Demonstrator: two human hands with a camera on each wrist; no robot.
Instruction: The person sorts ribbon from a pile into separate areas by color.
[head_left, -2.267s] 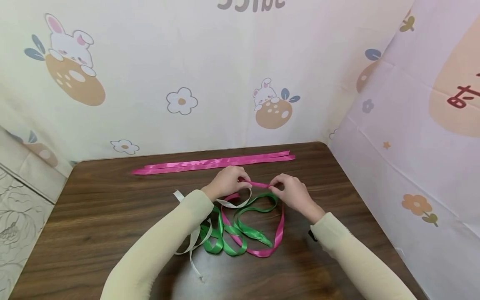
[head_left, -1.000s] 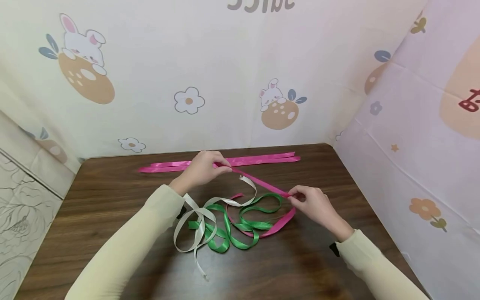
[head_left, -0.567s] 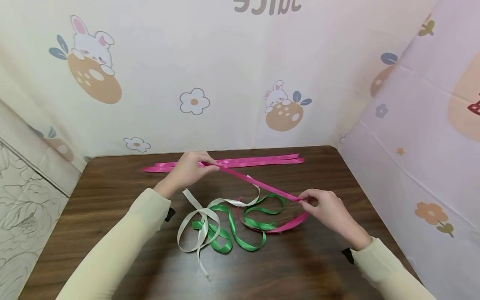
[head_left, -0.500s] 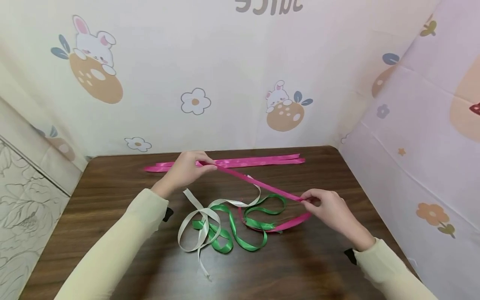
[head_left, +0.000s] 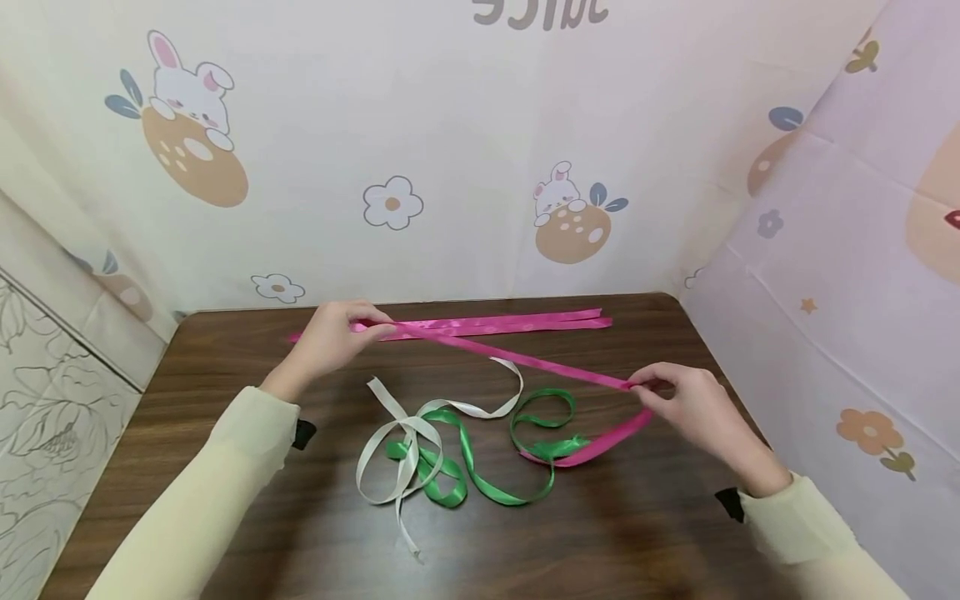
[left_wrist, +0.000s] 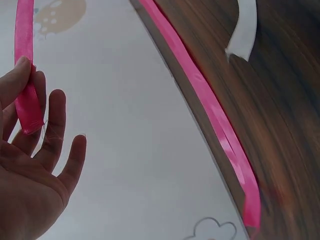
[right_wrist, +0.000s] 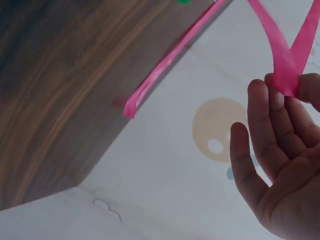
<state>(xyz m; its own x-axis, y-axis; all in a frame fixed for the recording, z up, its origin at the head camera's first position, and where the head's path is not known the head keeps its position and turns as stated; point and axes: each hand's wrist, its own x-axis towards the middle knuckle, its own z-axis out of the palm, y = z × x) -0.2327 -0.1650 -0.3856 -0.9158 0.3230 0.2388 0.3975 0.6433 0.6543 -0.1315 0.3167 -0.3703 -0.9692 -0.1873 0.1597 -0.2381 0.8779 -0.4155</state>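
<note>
A pink satin ribbon [head_left: 517,357] stretches in a slanting line between both hands above the table. My left hand [head_left: 332,337] pinches it near one cut end, which pokes out past the thumb in the left wrist view. On the right, my right hand [head_left: 693,408] pinches the ribbon farther along, where it folds at the fingertips. From there its loose tail hangs back down to the green ribbon [head_left: 487,487], overlapping its frayed end. A white ribbon [head_left: 365,467] lies looped at the left, crossing the green one.
Two more pink ribbons [head_left: 525,322] lie side by side along the back edge of the dark wooden table [head_left: 570,533]. Behind and to the right hangs a printed cloth [head_left: 465,125] with rabbits and flowers.
Both hands have drawn apart, left hand leftward and right hand rightward, lengthening the pink stretch between them. The ribbon's tail has slid right out of the pile, and the green ribbon has shifted with it.
</note>
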